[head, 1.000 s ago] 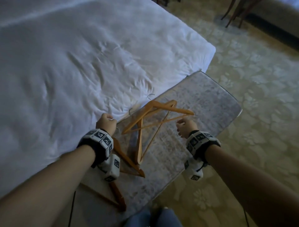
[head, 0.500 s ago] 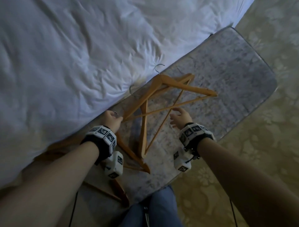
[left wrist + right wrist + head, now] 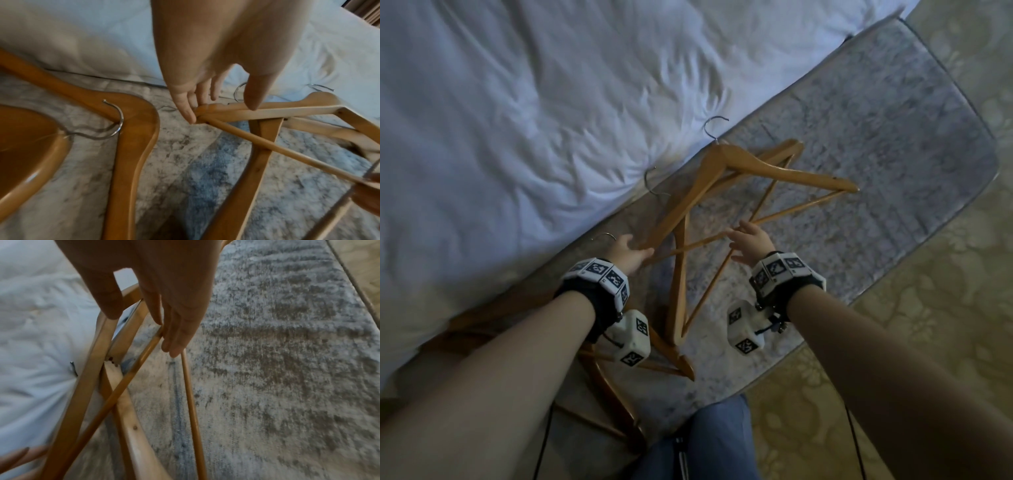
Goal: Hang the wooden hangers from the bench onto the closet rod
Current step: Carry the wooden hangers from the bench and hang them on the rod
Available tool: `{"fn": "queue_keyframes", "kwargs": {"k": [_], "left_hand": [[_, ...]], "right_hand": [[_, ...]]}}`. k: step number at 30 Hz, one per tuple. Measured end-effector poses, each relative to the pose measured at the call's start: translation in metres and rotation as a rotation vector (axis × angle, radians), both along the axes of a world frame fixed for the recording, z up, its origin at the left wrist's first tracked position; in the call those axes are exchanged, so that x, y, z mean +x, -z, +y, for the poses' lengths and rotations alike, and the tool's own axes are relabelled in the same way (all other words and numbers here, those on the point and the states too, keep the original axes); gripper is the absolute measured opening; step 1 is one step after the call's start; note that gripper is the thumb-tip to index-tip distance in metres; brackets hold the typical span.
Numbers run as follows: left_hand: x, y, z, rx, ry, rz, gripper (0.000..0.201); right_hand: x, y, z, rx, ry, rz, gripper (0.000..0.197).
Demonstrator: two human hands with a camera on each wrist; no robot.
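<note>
Bench point(image 3: 876, 113) (grey) | left hand point(image 3: 628, 251) fingers straight at hanger point(image 3: 750, 164) end | right hand point(image 3: 751, 241) seemingly loose, touching bar

grey mottled bench point(image 3: 876, 144), wooden hangers point(image 3: 726, 171) lying on it

The left forearm point(image 3: 493, 359) hides much of the near hangers point(image 3: 616, 407); the bench point(image 3: 893, 144) blurs rightward.
</note>
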State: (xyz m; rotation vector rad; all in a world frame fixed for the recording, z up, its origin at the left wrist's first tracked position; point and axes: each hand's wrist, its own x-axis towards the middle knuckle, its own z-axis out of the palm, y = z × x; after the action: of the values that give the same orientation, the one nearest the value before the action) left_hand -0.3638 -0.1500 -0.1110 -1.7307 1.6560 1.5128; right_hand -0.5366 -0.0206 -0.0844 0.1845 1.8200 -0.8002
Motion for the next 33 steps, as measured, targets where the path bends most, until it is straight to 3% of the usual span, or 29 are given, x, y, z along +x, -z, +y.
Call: {"fn": "queue_keyframes", "kwargs": {"k": [4,7,12,18,23,26,29,33], "left_hand": [[0.003,-0.022,0.005,0.112,0.164,0.112,0.029],[0.003,-0.047,0.005,0.126,0.233,0.186,0.020],[0.007,-0.111,0.007,0.059,0.234,0.213,0.046],[0.041,-0.192,0.023,-0.080,0.140,0.295,0.034],[0.095,-0.273,0.039,-0.237,0.164,0.284,0.044],[0.136,-0.316,0.060,-0.300,0.143,0.322,0.055],[0.180,-0.355,0.093,-0.381,0.078,0.343,0.048],[0.244,-0.392,0.159,-0.451,-0.028,0.392,0.052]], "right_hand": [[0.003,-0.013,0.005,0.014,-0.097,0.011,0.058],[0.009,-0.035,0.007,0.025,-0.160,0.073,0.047],[0.022,-0.100,0.003,-0.085,-0.236,0.216,0.036],[0.057,-0.177,0.004,-0.194,-0.306,0.306,0.030],[0.101,-0.243,0.011,-0.255,-0.451,0.307,0.020],[0.134,-0.278,0.019,-0.332,-0.501,0.336,0.023],[0.177,-0.315,0.036,-0.444,-0.582,0.350,0.042],[0.245,-0.358,0.079,-0.563,-0.591,0.144,0.049]]}}
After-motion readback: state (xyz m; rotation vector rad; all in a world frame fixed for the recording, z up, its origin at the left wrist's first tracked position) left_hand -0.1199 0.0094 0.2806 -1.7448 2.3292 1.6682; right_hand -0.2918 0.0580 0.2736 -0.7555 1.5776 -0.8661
